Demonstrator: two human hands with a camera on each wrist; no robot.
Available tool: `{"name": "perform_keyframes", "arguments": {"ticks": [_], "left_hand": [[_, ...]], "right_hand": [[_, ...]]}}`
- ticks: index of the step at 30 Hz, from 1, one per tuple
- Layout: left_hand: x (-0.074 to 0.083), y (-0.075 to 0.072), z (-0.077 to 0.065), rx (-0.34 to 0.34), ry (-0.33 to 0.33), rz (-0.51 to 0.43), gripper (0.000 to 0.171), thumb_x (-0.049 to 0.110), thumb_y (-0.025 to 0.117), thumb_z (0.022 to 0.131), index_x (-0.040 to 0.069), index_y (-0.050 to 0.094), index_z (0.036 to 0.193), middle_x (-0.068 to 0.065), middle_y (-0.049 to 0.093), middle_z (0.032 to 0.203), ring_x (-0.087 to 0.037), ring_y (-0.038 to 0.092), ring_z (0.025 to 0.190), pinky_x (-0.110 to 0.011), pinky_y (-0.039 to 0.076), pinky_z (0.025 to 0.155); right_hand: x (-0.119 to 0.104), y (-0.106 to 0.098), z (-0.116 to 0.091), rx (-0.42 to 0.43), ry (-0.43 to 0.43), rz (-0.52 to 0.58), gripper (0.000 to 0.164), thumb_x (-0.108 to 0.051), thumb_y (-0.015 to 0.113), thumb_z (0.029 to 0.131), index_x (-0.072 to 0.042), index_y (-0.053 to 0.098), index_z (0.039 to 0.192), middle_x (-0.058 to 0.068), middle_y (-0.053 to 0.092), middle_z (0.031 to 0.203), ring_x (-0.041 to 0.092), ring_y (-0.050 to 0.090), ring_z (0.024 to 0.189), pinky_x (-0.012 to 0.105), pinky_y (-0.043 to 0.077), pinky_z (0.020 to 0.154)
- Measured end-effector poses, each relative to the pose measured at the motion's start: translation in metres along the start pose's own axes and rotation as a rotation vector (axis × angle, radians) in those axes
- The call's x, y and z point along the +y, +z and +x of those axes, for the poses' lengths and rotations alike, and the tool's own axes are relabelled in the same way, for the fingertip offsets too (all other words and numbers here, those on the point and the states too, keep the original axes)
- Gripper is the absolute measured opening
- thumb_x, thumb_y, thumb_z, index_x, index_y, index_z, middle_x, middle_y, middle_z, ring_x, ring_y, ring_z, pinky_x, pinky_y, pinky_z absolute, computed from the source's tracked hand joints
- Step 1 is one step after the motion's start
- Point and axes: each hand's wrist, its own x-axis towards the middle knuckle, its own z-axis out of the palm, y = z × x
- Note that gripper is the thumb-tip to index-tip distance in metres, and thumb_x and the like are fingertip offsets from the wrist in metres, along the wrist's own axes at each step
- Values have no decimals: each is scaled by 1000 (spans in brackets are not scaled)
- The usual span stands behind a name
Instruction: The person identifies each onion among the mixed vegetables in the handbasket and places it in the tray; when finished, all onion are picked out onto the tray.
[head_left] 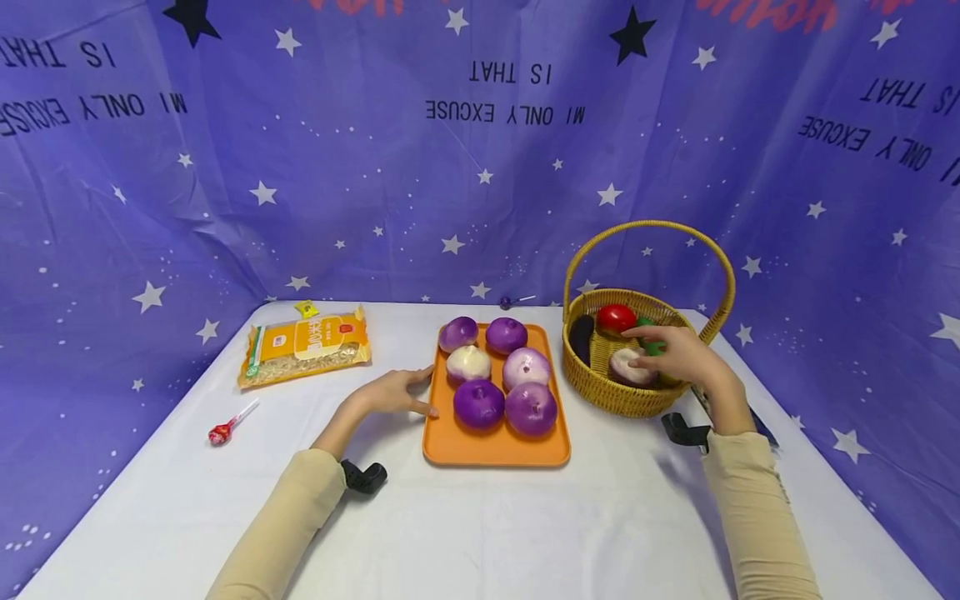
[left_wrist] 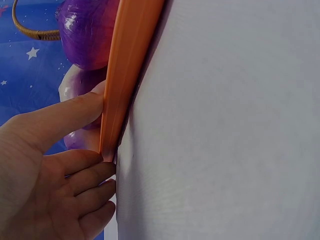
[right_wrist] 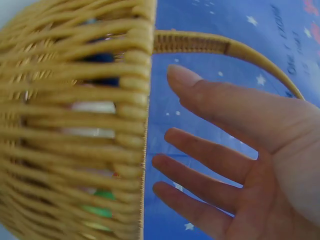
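Note:
An orange tray [head_left: 495,454] lies on the white table with several purple and whitish onions [head_left: 478,405] in two rows. At its left edge, my left hand [head_left: 392,393] grips the rim, the thumb [left_wrist: 82,107] over it and the fingers against the outer side. To the right stands a wicker basket [head_left: 626,402] with a tall handle. Over its opening hovers my right hand [head_left: 678,354], fingers spread and nothing held. Below those fingers sits a pale round bulb [head_left: 628,368], along with a red tomato [head_left: 617,318], a dark eggplant [head_left: 581,340] and a partly hidden green vegetable [head_left: 652,343].
A yellow bag of grain [head_left: 307,346] lies at the back left, a small yellow packet [head_left: 306,309] behind it. A red lollipop [head_left: 221,433] is nearer on the left. Behind the tray lies a purple lollipop [head_left: 506,302]. A starry purple curtain [head_left: 360,192] encloses the table.

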Motion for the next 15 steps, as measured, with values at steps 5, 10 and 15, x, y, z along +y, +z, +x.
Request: {"name": "perform_keyframes", "arguments": {"ticks": [5,10,15], "left_hand": [[3,-1,-1,3,-10,6,95,45,77,78,7,30,151,-18,37,149,-41,33,136,-53,29,110],[4,-2,-3,3,-14,2,94,44,77,79,6,30,151,-19,37,149,-41,33,135,-53,28,110],[4,0,-2,-3,-11,-1,94,44,77,79,5,30,151,-19,37,149,-42,34,135,-54,30,109]], "right_hand": [[-6,-14,10,-122,-90,-96,46,-14,75,83,-4,63,126,8,65,90,17,48,66,32,41,62],[-7,-26,26,-335,-163,-135,46,-15,74,84,0,62,126,15,67,111,26,60,90,41,52,78],[3,-28,45,-503,-148,-108,47,-19,72,87,-1,60,129,19,60,127,39,56,109,48,50,89]]}}
